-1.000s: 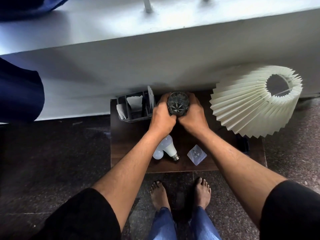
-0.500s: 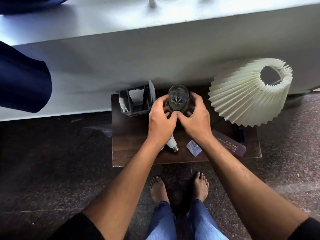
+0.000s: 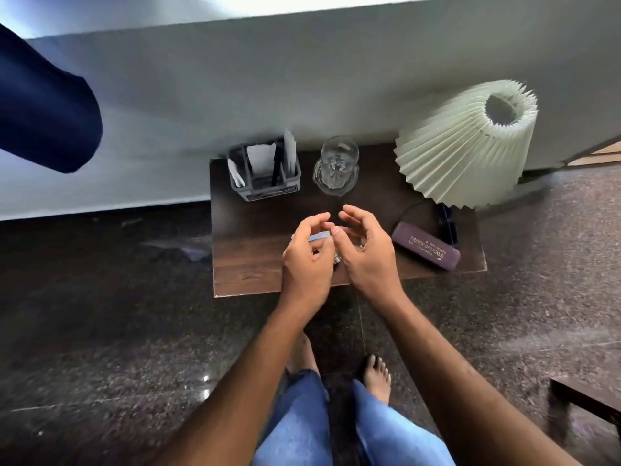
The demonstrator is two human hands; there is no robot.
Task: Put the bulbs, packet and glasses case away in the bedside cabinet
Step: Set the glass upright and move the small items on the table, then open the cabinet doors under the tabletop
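My left hand [image 3: 304,264] and right hand [image 3: 368,253] hover side by side over the front middle of the dark wooden bedside cabinet top [image 3: 245,260], fingers loosely curled and apart. A pale patch of a white bulb [image 3: 319,236] shows between my left fingers, and its metal base [image 3: 336,261] peeks out between the hands. The rest of the bulbs and the packet are hidden under my hands. The purple glasses case [image 3: 426,251] lies flat to the right of my right hand, near the front right corner.
A clear cut glass [image 3: 336,166] stands at the back middle, and a grey organiser [image 3: 263,173] with papers at the back left. A pleated cream lampshade [image 3: 467,146] overhangs the back right, with a dark object [image 3: 448,227] below it. My bare feet stand on the stone floor.
Both hands let go of the glass at the back and pulled toward me, down over the bulbs and packet. The glass now stands alone. The view shifted, which brought the glasses case into sight.
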